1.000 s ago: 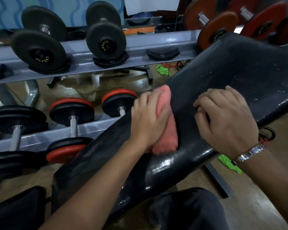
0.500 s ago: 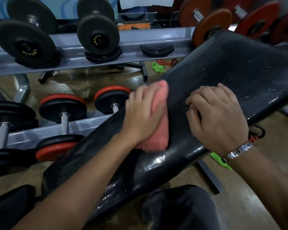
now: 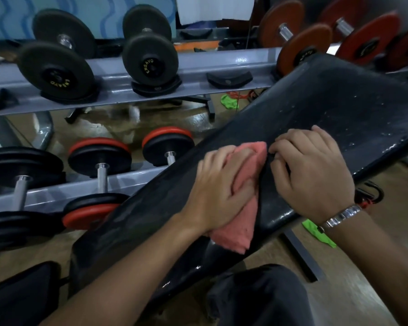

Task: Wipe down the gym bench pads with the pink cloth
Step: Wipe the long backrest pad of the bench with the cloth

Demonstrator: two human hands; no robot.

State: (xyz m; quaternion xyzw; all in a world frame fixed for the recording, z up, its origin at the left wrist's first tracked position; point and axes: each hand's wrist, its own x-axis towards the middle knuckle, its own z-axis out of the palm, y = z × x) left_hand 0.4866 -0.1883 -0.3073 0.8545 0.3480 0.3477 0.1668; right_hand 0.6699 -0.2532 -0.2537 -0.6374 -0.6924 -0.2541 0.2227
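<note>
A long black bench pad (image 3: 339, 109) runs slantwise from lower left to upper right, its surface wet and shiny. My left hand (image 3: 218, 187) presses the folded pink cloth (image 3: 240, 222) flat on the middle of the pad, fingers curled into the fabric. The cloth's lower end sticks out below my palm. Just to the right, my right hand (image 3: 313, 172) rests on the pad with knuckles bent, touching the cloth's top corner and wearing a metal bracelet at the wrist. A second black pad (image 3: 21, 295) shows at the lower left corner.
A grey two-tier dumbbell rack (image 3: 198, 64) stands behind the bench with black and red dumbbells (image 3: 99, 158). Green cloth scraps (image 3: 318, 234) lie on the brown floor under the pad. My dark-trousered knee (image 3: 259, 297) is at the bottom. A black hook (image 3: 372, 194) hangs beneath the pad's right edge.
My left hand has slid the pink cloth rightward along the pad until it meets my right hand. The right hand has stayed in place on the pad.
</note>
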